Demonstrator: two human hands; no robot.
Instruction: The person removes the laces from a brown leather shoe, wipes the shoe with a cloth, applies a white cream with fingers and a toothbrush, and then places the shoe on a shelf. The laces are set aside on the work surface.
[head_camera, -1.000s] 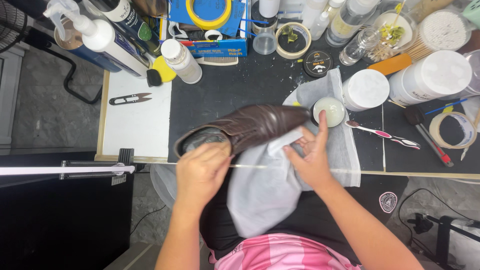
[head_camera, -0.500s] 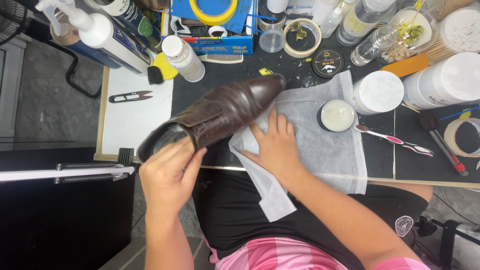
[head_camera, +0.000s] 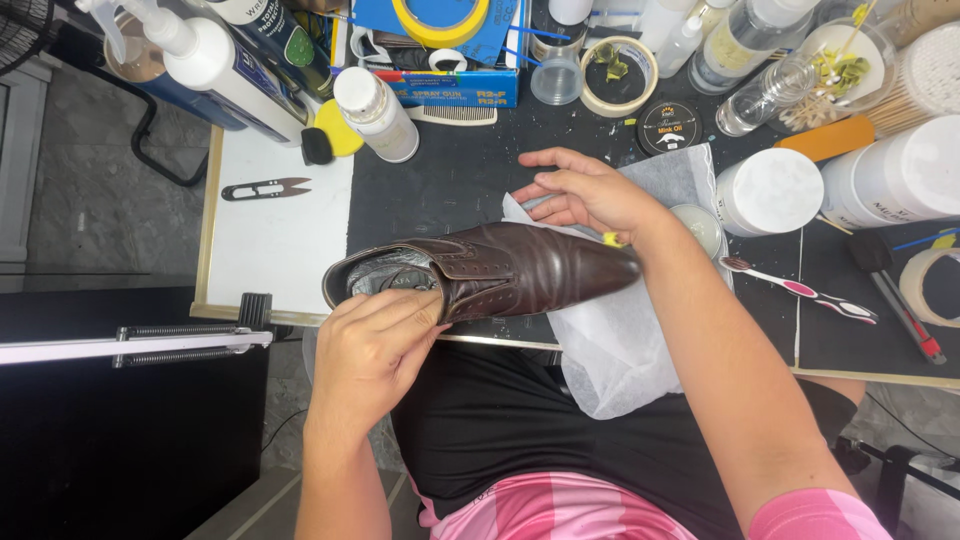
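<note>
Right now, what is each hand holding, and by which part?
Left hand holds the brown shoe at its heel opening. Right hand rests at the toe on the white cloth.

Dark brown leather brogue shoe (head_camera: 500, 272): glossy, perforated trim, lying sideways at bench edge, toe pointing right, partly over a crumpled white cloth (head_camera: 610, 340).

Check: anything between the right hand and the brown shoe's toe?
Nothing visible. The right hand lies just behind the brown shoe, fingers on the white cloth under the toe. The left hand already grips the shoe's heel opening.
</note>
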